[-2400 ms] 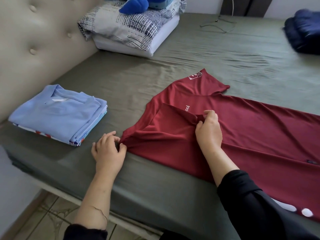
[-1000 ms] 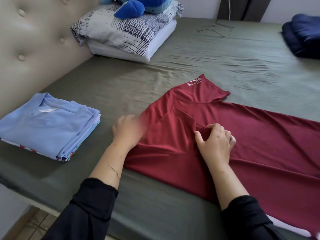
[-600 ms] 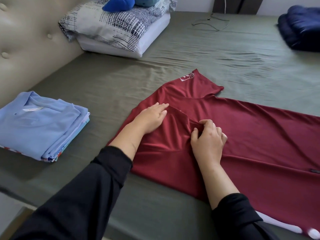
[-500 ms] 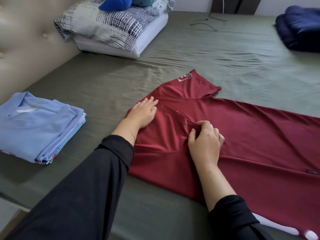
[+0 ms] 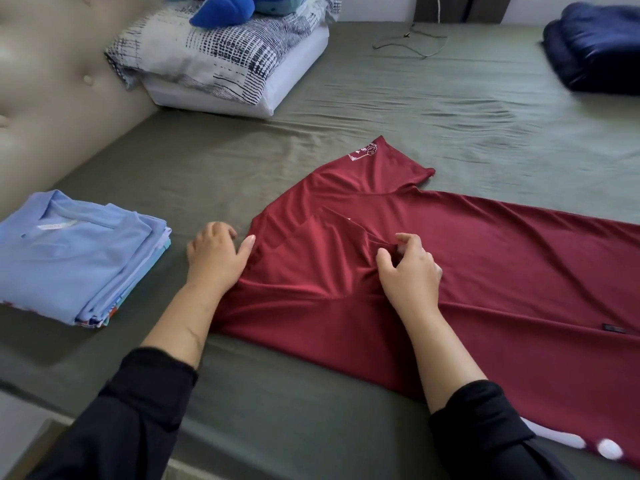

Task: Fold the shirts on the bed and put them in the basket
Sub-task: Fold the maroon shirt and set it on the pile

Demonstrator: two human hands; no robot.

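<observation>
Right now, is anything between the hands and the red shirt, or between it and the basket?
Nothing separates them: the right hand pinches a fold of the red shirt, and the left hand touches its edge by the bed sheet. No basket is in view, so that path cannot be judged.

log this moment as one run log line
step: folding red shirt | left hand: at shirt edge | right hand: pinching fold | blue pile: folded
</observation>
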